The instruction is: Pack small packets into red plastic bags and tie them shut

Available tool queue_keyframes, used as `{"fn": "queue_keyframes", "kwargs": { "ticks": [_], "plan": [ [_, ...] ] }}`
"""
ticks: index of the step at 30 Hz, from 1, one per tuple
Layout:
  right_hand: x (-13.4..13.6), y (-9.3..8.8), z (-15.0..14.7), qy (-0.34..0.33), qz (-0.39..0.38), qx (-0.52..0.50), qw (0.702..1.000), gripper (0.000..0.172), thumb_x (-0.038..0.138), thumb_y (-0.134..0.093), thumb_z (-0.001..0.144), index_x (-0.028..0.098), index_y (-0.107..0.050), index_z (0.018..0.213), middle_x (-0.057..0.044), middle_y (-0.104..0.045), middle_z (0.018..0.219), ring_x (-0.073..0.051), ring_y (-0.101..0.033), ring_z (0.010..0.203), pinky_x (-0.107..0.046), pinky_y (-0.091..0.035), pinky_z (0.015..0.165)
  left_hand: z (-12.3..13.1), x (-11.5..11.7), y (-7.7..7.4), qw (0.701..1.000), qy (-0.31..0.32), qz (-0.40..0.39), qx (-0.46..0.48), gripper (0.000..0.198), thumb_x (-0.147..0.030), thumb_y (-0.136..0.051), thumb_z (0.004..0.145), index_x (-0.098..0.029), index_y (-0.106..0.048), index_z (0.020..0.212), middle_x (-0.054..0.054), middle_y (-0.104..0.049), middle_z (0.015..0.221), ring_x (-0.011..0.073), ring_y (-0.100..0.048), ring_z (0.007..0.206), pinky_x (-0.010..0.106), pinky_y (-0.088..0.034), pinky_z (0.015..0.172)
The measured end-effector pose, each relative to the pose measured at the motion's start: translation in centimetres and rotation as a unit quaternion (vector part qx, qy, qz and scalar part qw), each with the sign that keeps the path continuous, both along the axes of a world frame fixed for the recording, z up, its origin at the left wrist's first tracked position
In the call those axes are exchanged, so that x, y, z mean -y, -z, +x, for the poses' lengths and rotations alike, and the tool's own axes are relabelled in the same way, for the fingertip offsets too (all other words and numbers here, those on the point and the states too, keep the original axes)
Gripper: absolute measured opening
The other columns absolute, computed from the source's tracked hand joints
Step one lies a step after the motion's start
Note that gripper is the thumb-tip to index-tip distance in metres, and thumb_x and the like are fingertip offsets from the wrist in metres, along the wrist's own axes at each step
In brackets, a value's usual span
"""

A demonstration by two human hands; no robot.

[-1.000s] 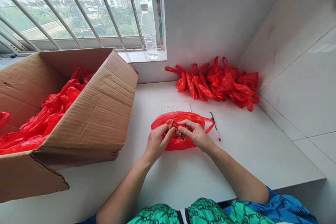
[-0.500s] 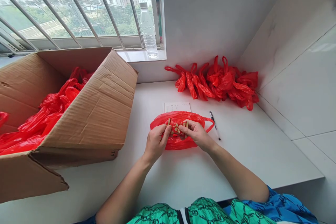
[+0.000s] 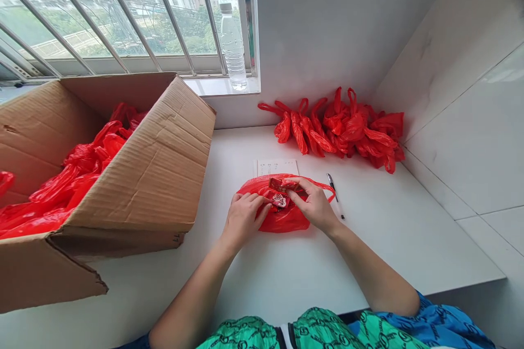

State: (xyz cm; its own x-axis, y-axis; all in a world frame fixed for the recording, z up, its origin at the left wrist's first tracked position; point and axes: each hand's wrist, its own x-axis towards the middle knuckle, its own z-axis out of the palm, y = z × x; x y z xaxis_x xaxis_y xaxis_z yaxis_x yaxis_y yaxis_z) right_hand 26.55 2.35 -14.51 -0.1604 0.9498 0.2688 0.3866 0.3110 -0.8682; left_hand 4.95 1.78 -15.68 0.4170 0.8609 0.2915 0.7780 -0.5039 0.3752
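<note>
A thin red plastic bag point(image 3: 282, 223) lies spread on the white table, with one handle loop out to the right. My right hand point(image 3: 313, 204) pinches a small red-and-gold wrapped candy point(image 3: 278, 184) above the bag's opening. Below it shows a second red wrapped candy with a pale printed label point(image 3: 279, 200). My left hand point(image 3: 244, 215) has thumb and forefinger closed at this candy's left end; its other fingers rest over the bag's edge.
A large cardboard box point(image 3: 147, 174) with red plastic bags point(image 3: 88, 161) inside stands left. Several tied red bags point(image 3: 347, 128) lie along the wall. Behind my hands are a written paper point(image 3: 277, 167) and a pen point(image 3: 335, 196). A water bottle point(image 3: 233, 49) stands on the windowsill.
Both hands held the red-and-gold candy by its ends; now only the right hand has it, tilted and slightly higher. The left hand has shifted to the pale-labelled candy, which has come into view.
</note>
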Motion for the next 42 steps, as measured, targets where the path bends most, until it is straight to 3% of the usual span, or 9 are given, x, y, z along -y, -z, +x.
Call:
{"fn": "queue_keyframes", "kwargs": {
  "ticks": [4,12,17,21,25,28,33,38,42],
  "plan": [
    [-0.2,0.4,0.1,0.023,0.043,0.086,0.995,0.035,0.027,-0.052,0.094,0.025,-0.053,0.130,-0.009,-0.065,0.124,-0.026,-0.063,0.113,-0.043,-0.050,0.094,0.1,0.0,0.4,1.000,0.000,0.006,-0.027,0.015,-0.031,-0.057,0.094,-0.027,-0.069,0.103,0.001,-0.070,0.093,0.0188,-0.063,0.084,0.034,-0.036,0.081],
    [-0.2,0.8,0.9,-0.002,0.027,0.278,0.960,0.009,0.027,-0.057,0.093,0.022,-0.062,0.098,-0.005,-0.069,0.095,-0.021,-0.065,0.075,-0.032,-0.045,0.060,-0.1,-0.1,0.9,0.999,-0.004,-0.011,-0.049,0.019,-0.030,-0.062,0.091,-0.029,-0.067,0.109,0.002,-0.068,0.096,0.0199,-0.063,0.090,0.036,-0.036,0.084],
    [-0.3,1.8,1.1,-0.026,0.024,0.391,0.920,0.043,0.022,-0.065,0.086,0.021,-0.057,0.128,-0.009,-0.066,0.111,-0.023,-0.066,0.079,-0.031,-0.043,0.056,0.0,0.0,0.9,0.998,-0.008,-0.032,-0.056,0.024,-0.029,-0.063,0.089,-0.028,-0.063,0.113,0.002,-0.068,0.102,0.0215,-0.064,0.096,0.037,-0.036,0.086],
    [-0.5,0.7,1.7,-0.026,0.055,0.322,0.945,0.027,0.026,-0.060,0.091,0.024,-0.064,0.117,-0.004,-0.068,0.106,-0.020,-0.067,0.085,-0.029,-0.047,0.064,-0.6,-0.2,0.2,0.999,-0.008,-0.004,-0.038,0.020,-0.031,-0.059,0.093,-0.028,-0.065,0.112,0.001,-0.069,0.099,0.0193,-0.064,0.094,0.035,-0.035,0.086],
    [-1.1,-0.8,4.1,0.135,0.104,0.269,0.948,0.023,0.035,-0.054,0.096,0.023,-0.065,0.112,-0.004,-0.069,0.108,-0.019,-0.066,0.091,-0.030,-0.047,0.077,-1.9,-0.4,-1.0,0.995,-0.084,0.046,0.009,0.023,-0.034,-0.049,0.099,-0.025,-0.067,0.109,0.001,-0.068,0.089,0.0161,-0.063,0.080,0.031,-0.038,0.078],
    [-1.3,-1.3,6.6,0.204,0.028,0.310,0.928,0.028,0.044,-0.055,0.092,0.023,-0.065,0.108,-0.005,-0.069,0.110,-0.021,-0.066,0.090,-0.030,-0.044,0.071,-2.6,-0.2,-2.1,0.989,-0.130,0.052,0.050,0.027,-0.036,-0.045,0.100,-0.024,-0.067,0.111,0.002,-0.065,0.088,0.0159,-0.062,0.080,0.027,-0.040,0.070],
    [-0.7,-2.3,9.3,0.125,-0.167,0.340,0.917,0.043,0.058,-0.050,0.089,0.022,-0.061,0.068,-0.001,-0.066,0.068,-0.020,-0.060,0.065,-0.028,-0.036,0.057,-2.8,1.6,-3.4,0.983,-0.183,0.010,-0.007,0.038,-0.050,-0.047,0.097,-0.024,-0.063,0.120,0.004,-0.065,0.098,0.0176,-0.063,0.077,0.026,-0.039,0.061],
    [-1.2,-3.8,9.2,0.050,-0.109,0.177,0.977,0.037,0.057,-0.057,0.087,0.021,-0.063,0.078,0.000,-0.067,0.075,-0.016,-0.058,0.065,-0.027,-0.041,0.061,-3.1,3.5,-3.4,0.987,-0.129,-0.059,-0.075,0.027,-0.049,-0.053,0.094,-0.029,-0.068,0.107,0.000,-0.068,0.089,0.0160,-0.062,0.066,0.025,-0.030,0.052],
    [-2.7,-6.2,7.6,0.059,0.000,-0.013,0.998,0.033,0.054,-0.066,0.084,0.021,-0.067,0.090,-0.003,-0.070,0.093,-0.018,-0.063,0.081,-0.031,-0.048,0.076,-3.4,3.6,-4.8,0.995,-0.099,-0.011,0.026,0.020,-0.036,-0.053,0.096,-0.025,-0.069,0.090,-0.001,-0.067,0.084,0.0124,-0.059,0.064,0.024,-0.041,0.058]
  ]
}}
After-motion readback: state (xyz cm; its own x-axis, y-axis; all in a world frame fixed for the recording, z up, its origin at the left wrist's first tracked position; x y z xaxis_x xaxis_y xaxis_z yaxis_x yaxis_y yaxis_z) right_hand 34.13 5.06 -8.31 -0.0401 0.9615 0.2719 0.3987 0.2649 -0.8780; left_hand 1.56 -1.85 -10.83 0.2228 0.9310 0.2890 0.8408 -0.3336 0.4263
